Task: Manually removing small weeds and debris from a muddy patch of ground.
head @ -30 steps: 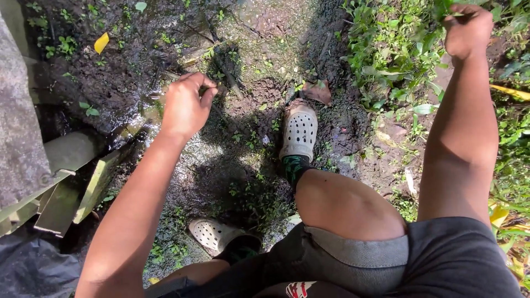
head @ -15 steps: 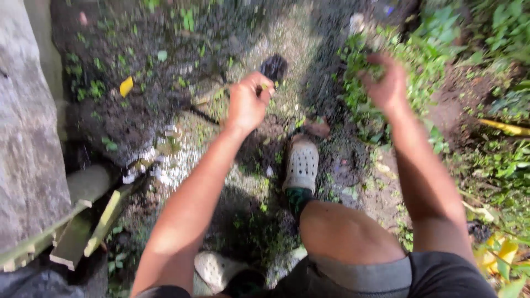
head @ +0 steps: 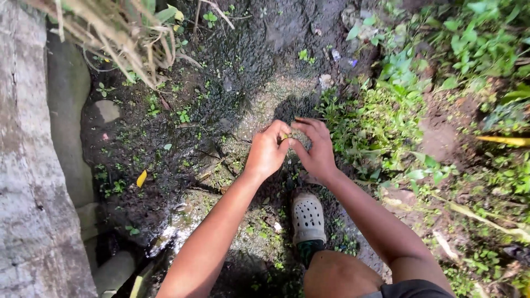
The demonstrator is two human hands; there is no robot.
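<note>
Both hands meet in front of the person, over wet, dark ground. The left hand (head: 266,152) has its grip pinched shut, thumb against fingertips, on a small yellowish-green scrap (head: 285,136) that sits right where the two hands come together. The right hand (head: 316,148) curls beside it, fingertips touching the left hand's; whether its grip also has hold of the scrap cannot be told. Below the hands a pale perforated clog (head: 308,218) stands on the muddy soil (head: 165,149). Green weeds (head: 381,118) grow just right of the hands, a concrete wall (head: 27,165) runs along the left, and a yellow leaf (head: 142,178) lies on the mud.
</note>
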